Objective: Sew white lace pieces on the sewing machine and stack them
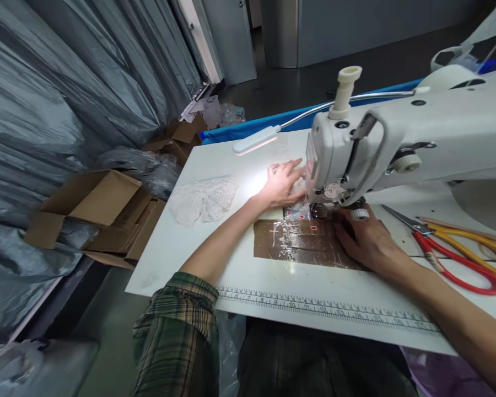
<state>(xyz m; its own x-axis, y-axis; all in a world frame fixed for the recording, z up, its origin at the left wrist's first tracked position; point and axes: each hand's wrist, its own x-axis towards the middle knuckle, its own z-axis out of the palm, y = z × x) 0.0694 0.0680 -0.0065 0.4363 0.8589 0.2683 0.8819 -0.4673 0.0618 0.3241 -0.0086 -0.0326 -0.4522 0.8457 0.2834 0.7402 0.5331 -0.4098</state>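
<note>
My left hand [284,183] lies with fingers spread on a piece of white lace [300,190], just left of the needle of a white sewing machine [430,132]. To the right of the presser foot [319,210], my right hand [367,237] is curled, thumb and fingertips close together at the foot. The machine head partly covers those fingertips, so what they hold cannot be made out. Under the right hand and in front of the foot is a brown taped sheet [297,245]. A second lace piece [206,199] rests on the table at the left.
Red- and yellow-handled scissors [427,229] and a pencil [450,225] lie at the right. A lit lamp [256,140] reaches over the white table [182,259], which has a ruler strip [314,309] along its front edge. Cardboard boxes [105,198] stand on the left.
</note>
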